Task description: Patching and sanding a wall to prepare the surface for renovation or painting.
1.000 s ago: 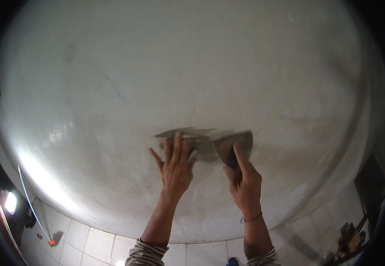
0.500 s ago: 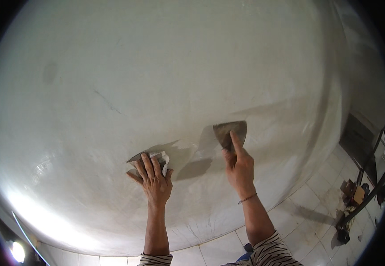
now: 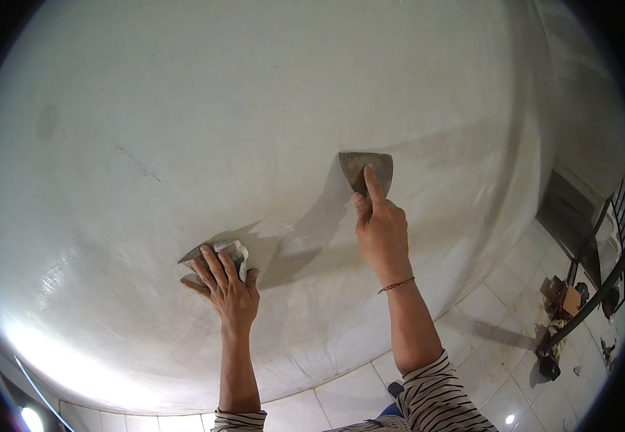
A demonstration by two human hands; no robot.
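Note:
My right hand (image 3: 384, 234) is closed round a wide putty knife (image 3: 379, 163), its index finger stretched along the dark, stained blade. The blade's broad edge points up and lies at the pale, smooth wall (image 3: 255, 108). Lower and to the left, my left hand (image 3: 232, 295) has its fingers spread over a second flat blade (image 3: 199, 253), held close to the wall. Whitish material (image 3: 239, 252) shows beside its fingers, probably putty. The palm hides this blade's handle.
White floor tiles (image 3: 291, 414) run below the wall. At the right are a dark metal railing (image 3: 593, 309) and a small heap of clutter with a brown box (image 3: 570, 300). A bright lamp (image 3: 32, 419) shines at lower left.
My right hand has slid the putty knife upward along the wall. The left hand and its blade sit a little further left in view, and the whole view has shifted slightly.

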